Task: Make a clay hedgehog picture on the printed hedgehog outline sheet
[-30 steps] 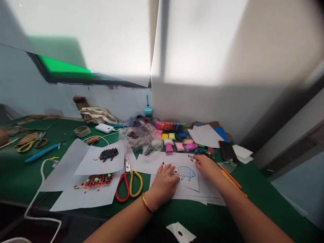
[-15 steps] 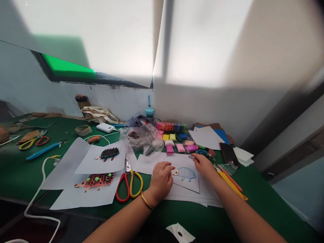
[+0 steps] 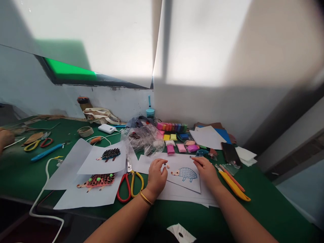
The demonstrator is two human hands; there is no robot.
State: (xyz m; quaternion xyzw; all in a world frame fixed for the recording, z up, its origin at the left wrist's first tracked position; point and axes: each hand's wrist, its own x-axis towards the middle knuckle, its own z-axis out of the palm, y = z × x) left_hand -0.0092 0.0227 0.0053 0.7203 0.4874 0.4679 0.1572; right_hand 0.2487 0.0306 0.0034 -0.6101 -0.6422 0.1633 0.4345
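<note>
A white sheet with a blue-outlined hedgehog drawing [image 3: 187,173] lies between my hands; its face is peach with a dark eye and nose. My left hand [image 3: 157,175] is at the sheet's left edge, its fingers curled inward. A tiny dark bit shows at its fingertips, beside a small peach piece [image 3: 168,166] on the paper. My right hand [image 3: 206,170] is over the sheet's upper right, thumb and fingers pinched around something too small to name. Large scissors [image 3: 129,179] with red and yellow handles lie left of my left hand.
Two finished hedgehog pictures [image 3: 111,154] lie at left. Several bright clay packets [image 3: 170,149] and a crumpled plastic bag [image 3: 144,138] sit behind the sheet. A yellow cutter [image 3: 234,185] and a dark phone [image 3: 230,154] are at right. Another person's hand [image 3: 6,137] shows at far left.
My left hand has drawn back left from the hedgehog's face, uncovering it and the small peach piece. My right hand stays near the sheet's upper right. Another person's hand has come further into view.
</note>
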